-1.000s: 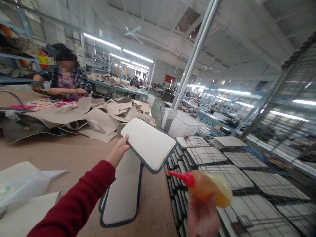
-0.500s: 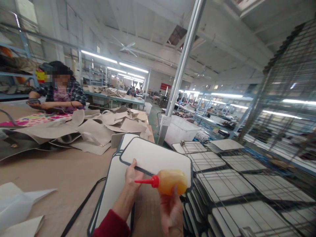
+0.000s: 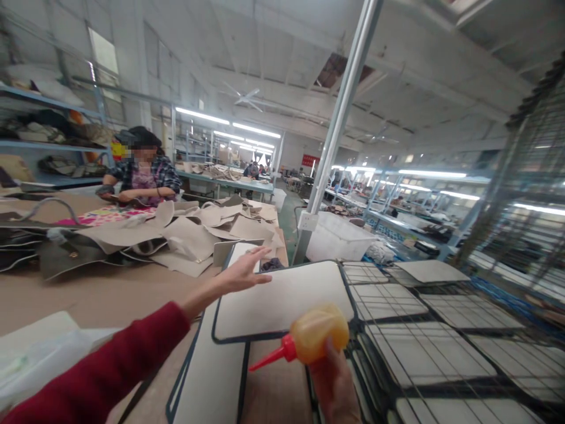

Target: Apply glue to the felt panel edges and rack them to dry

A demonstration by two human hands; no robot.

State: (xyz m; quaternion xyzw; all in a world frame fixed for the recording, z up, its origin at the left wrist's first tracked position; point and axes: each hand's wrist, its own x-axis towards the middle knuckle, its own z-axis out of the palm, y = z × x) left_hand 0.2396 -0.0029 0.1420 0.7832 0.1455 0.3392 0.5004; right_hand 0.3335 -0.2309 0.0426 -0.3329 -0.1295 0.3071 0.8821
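Note:
My right hand (image 3: pixel 333 377) grips a yellow squeeze bottle (image 3: pixel 320 333) from below, its red nozzle pointing left and down. Fingers apart, my left hand (image 3: pixel 245 271) reaches over the far left corner of a white panel with dark edging (image 3: pixel 282 303) and holds nothing. Beside the fingertips is a small dark crumpled item (image 3: pixel 271 265). That panel lies partly across another white, dark-edged panel (image 3: pixel 207 377) on the brown table (image 3: pixel 145 294).
Beige pieces (image 3: pixel 189 235) are heaped at the table's far left, where a person (image 3: pixel 143 171) sits. White panels on wire racks (image 3: pixel 424 353) stand at the right. Beyond them are a metal post (image 3: pixel 338 118) and white bin (image 3: pixel 338 235).
My left hand has let go of the panel's near edge and moved up and forward over it. The panel lies turned and lower. The bottle has shifted slightly right and tilts further down.

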